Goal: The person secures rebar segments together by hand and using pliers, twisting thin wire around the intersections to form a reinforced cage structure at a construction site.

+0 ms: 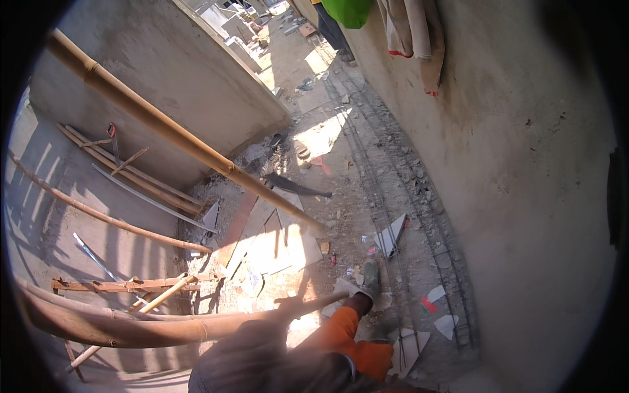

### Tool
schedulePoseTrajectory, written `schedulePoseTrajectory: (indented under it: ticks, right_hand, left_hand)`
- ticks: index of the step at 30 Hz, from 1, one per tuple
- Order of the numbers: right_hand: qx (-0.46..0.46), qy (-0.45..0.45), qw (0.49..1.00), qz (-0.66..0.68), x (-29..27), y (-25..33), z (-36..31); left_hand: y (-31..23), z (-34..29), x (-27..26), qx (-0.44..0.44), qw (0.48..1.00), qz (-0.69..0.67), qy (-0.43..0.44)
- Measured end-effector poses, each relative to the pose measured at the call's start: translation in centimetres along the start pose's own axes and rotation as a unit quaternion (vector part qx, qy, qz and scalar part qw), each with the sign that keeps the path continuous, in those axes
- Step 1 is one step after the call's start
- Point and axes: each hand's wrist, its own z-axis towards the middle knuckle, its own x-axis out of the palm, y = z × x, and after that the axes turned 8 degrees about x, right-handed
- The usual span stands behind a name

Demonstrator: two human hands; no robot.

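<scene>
My left arm, in an orange sleeve, reaches forward, and a pale work glove covers my left hand (347, 287). The hand is closed at the far end of a thick bamboo pole (209, 327), which runs in from the left; the fingers themselves are hard to make out. Beside the glove shows a green boot (371, 274), with a blurred second one (382, 333) nearer. More orange cloth (373, 359) lies at the lower edge, but my right hand does not show. Blurred dark clothing (242, 357) fills the lower middle.
Another bamboo pole (164, 134) slants across the upper left. Steel rebar (386, 242) runs along the right plaster wall (524, 216). Broken tile slabs (272, 245) and rubble litter the floor. Cloths (419, 33) hang upper right, beside a person's leg (334, 33). A saw (114, 141) leans left.
</scene>
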Motion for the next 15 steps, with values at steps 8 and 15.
schedulePoseTrajectory:
  ticks: [8,15]
  right_hand:
    - [-0.016,-0.068,0.998,0.012,-3.1,8.7,5.3]
    - [0.007,-0.097,0.995,0.006,-0.6,15.2,7.3]
  left_hand:
    - [-3.1,5.7,-6.5,0.124,0.985,-0.094,-0.074]
    - [-0.2,7.9,-8.8,0.152,0.973,-0.152,-0.078]
